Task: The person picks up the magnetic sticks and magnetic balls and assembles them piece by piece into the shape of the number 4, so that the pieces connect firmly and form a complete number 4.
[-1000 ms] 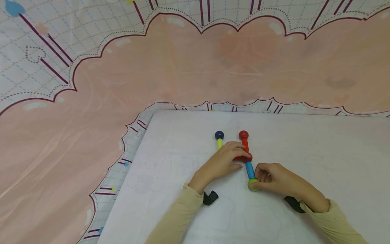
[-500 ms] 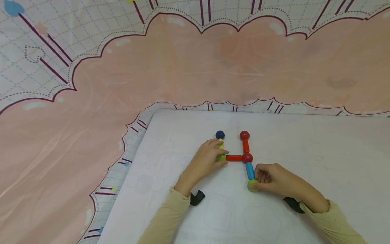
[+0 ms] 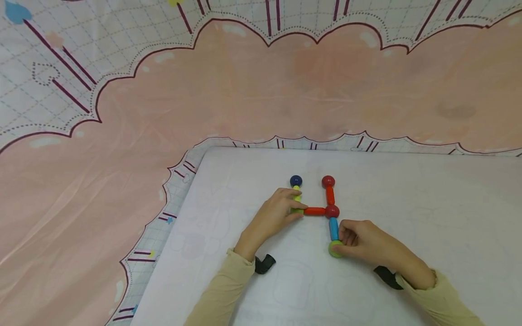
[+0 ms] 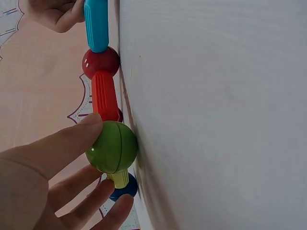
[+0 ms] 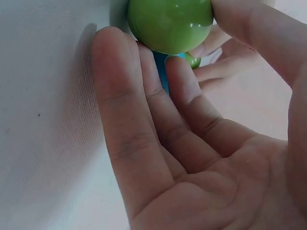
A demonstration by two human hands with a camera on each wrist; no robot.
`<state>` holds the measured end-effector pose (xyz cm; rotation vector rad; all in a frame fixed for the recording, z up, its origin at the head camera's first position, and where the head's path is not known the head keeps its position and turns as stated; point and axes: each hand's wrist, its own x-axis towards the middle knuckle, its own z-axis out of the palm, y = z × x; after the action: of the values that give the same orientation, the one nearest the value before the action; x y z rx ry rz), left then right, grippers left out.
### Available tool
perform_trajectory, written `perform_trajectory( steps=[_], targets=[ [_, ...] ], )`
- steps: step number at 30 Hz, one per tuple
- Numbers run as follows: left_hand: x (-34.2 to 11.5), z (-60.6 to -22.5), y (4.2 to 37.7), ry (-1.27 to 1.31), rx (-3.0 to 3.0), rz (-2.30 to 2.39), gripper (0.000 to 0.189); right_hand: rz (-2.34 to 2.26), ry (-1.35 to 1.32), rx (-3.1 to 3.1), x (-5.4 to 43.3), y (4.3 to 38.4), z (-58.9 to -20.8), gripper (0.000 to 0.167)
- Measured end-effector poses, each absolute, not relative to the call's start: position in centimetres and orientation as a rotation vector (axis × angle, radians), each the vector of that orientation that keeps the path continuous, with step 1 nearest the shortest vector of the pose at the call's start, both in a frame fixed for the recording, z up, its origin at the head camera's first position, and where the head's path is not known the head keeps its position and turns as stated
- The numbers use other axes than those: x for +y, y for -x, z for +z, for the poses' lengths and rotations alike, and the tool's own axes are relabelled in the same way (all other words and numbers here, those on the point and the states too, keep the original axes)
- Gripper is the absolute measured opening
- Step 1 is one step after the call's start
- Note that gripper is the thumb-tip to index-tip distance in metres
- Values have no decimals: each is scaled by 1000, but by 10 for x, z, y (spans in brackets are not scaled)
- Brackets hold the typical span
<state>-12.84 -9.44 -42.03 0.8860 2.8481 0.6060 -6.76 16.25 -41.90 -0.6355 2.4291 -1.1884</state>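
Note:
A chain of coloured toy rods and balls lies on the white tabletop. My left hand [image 3: 272, 215] holds the left green ball [image 4: 113, 146], thumb against it and fingers by the yellow rod [image 3: 297, 194], which leads to a dark blue ball [image 3: 296, 180]. From that green ball a red rod [image 3: 314, 211] runs to a red ball [image 3: 332, 211]. A second red rod [image 3: 330, 195] goes up to another red ball [image 3: 328, 181]; a blue rod [image 3: 334, 229] goes down to the right green ball [image 5: 170, 24]. My right hand [image 3: 369, 242] grips this ball between thumb and fingers.
The white tabletop [image 3: 428, 203] has a back edge behind the chain and a slanting left edge. Beyond it spreads a peach patterned cloth [image 3: 285, 90]. Black straps [image 3: 265, 264] show at both wrists, below the light sleeves.
My left hand has moved left, from the middle red ball to the left green ball. My right hand has shifted the lower green ball slightly left, so the blue rod stands straighter.

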Motion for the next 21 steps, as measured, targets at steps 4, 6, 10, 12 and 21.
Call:
perform_trajectory(
  steps=[4, 6, 10, 12, 21],
  targets=[
    [-92, -420, 130, -878, 2819, 645, 23, -1180, 650, 2433, 162, 67, -419, 31],
    [-91, -420, 130, -872, 2809, 658, 23, -1177, 660, 2428, 163, 67, -420, 31],
    [-90, -420, 131, -868, 2789, 681, 23, -1167, 662, 2419, 164, 66, -419, 31],
    [-90, -420, 131, -869, 2782, 689, 23, -1159, 660, 2415, 165, 66, -418, 31],
    [-89, -421, 130, -885, 2771, 690, 24, -1137, 658, 2378, 167, 64, -416, 29]
  ],
)
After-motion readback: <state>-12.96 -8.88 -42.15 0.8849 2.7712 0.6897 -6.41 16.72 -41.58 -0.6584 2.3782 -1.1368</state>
